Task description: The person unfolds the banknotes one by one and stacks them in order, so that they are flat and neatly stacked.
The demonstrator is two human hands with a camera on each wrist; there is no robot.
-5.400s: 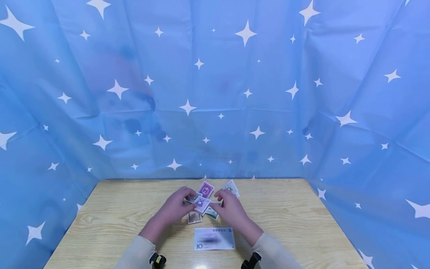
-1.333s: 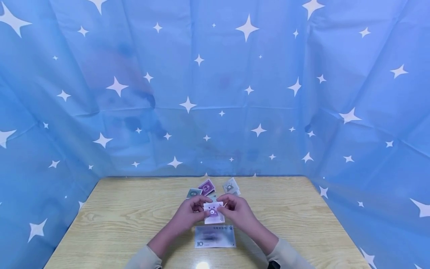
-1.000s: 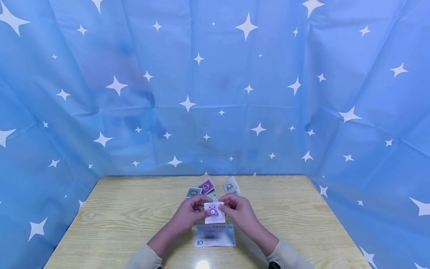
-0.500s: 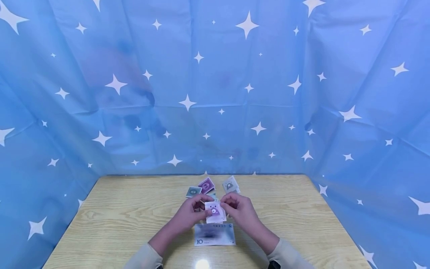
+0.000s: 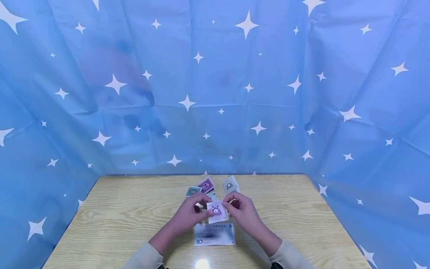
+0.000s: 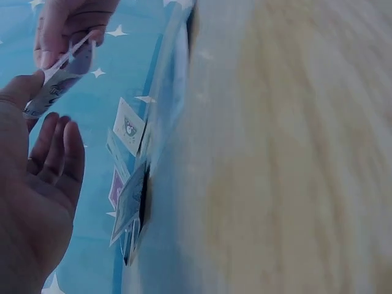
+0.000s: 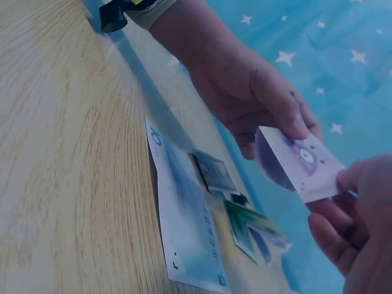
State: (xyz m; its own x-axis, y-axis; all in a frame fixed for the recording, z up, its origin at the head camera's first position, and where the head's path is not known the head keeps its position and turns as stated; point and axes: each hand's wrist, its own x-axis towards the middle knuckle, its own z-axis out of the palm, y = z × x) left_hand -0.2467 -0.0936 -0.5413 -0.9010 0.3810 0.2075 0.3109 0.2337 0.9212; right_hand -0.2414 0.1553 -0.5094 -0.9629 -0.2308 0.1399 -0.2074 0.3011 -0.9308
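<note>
A folded banknote (image 5: 220,216) with a purple one-eyed cartoon print is held up between both hands, close over the table. My left hand (image 5: 188,212) grips its left side, thumb across the printed face. The thumb and fingers of my right hand (image 5: 244,210) pinch its upper right corner. In the right wrist view the folded note (image 7: 309,164) bows apart, with a curved purple layer behind the front one. Just below the hands lies a flat, unfolded blue-grey 10 banknote (image 5: 220,239).
Beyond the hands lie a teal folded note (image 5: 193,191), a magenta one (image 5: 205,185) and a pale grey one (image 5: 230,184). The right wrist view shows a green folded note (image 7: 246,228) and a dark one (image 7: 215,171). A blue star-printed cloth (image 5: 215,142) hangs behind the wooden table (image 5: 289,216).
Over five seconds both hands brought the purple note from the pile toward me. In the last second it shifted slightly right and tilted, as the right fingers moved out to its corner.
</note>
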